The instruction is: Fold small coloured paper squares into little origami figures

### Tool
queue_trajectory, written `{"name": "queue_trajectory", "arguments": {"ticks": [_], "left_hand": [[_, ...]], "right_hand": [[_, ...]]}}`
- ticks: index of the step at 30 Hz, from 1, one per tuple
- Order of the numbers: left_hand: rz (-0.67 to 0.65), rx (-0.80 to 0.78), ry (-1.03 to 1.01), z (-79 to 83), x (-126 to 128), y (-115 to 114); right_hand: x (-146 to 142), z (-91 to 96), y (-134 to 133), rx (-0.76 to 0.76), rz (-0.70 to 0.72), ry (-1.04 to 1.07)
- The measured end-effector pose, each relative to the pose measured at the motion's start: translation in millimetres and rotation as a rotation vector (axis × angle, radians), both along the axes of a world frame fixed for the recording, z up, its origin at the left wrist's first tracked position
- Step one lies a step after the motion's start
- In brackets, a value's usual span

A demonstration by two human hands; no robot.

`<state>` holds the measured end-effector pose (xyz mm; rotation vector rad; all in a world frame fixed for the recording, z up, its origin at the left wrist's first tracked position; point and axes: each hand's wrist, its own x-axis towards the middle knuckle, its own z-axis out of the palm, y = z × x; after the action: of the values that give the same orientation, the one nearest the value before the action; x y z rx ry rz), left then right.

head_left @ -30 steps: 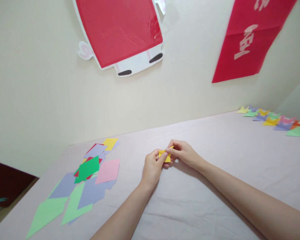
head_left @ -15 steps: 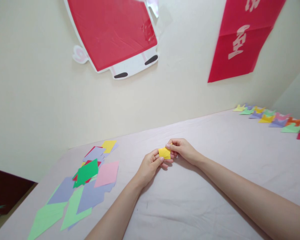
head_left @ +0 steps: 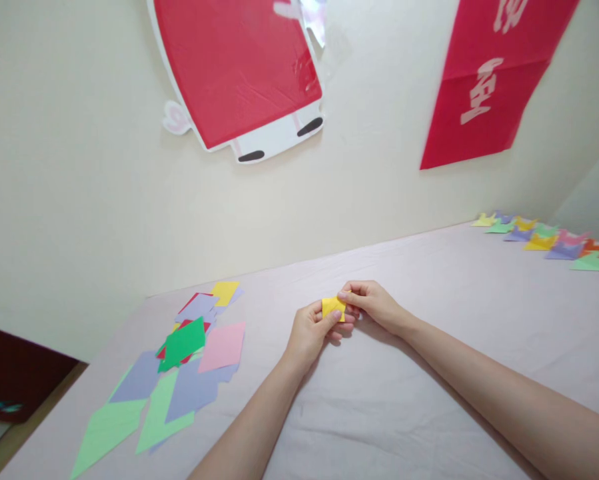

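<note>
A small folded yellow paper piece point(head_left: 332, 307) is pinched between both hands just above the pale pink tablecloth point(head_left: 429, 373). My left hand point(head_left: 312, 333) grips its lower left side with thumb and fingers closed. My right hand point(head_left: 374, 305) pinches its right edge with closed fingertips. Most of the paper is hidden by the fingers.
Loose coloured paper squares point(head_left: 179, 373), green, lilac, pink, red and yellow, lie scattered at the left of the table. Several folded paper figures point(head_left: 549, 239) line the far right by the wall. Red paper decorations point(head_left: 244, 67) hang on the wall behind. The table's left edge drops to a dark floor.
The yellow piece has been folded flatter; its pointed tip seen a second ago is now tucked in. Both hands stay together at the same spot, and the view has shifted slightly.
</note>
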<state>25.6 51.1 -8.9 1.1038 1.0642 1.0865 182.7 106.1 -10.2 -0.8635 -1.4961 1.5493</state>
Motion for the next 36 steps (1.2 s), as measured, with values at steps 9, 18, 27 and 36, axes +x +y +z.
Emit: {"name": "queue_trajectory", "arguments": {"ticks": [9,18,27,36], "left_hand": [[-0.008,0.052,0.000,1.4,-7.0,-1.2],[-0.022,0.122,0.128,1.0,-3.6,-1.2],[0.151,0.377,0.647,8.8,-14.7,-9.8],[0.056,0.583,1.147,12.0,-7.5,-16.2]], "right_hand": [[7.3,-2.2,2.7,-0.047,0.024,0.001],[9.6,-5.4,3.4,-0.055,0.068,-0.010],[10.3,-6.2,3.9,0.104,-0.065,-0.043],[4.8,-4.1,-9.1,0.369,-0.016,-0.269]]}}
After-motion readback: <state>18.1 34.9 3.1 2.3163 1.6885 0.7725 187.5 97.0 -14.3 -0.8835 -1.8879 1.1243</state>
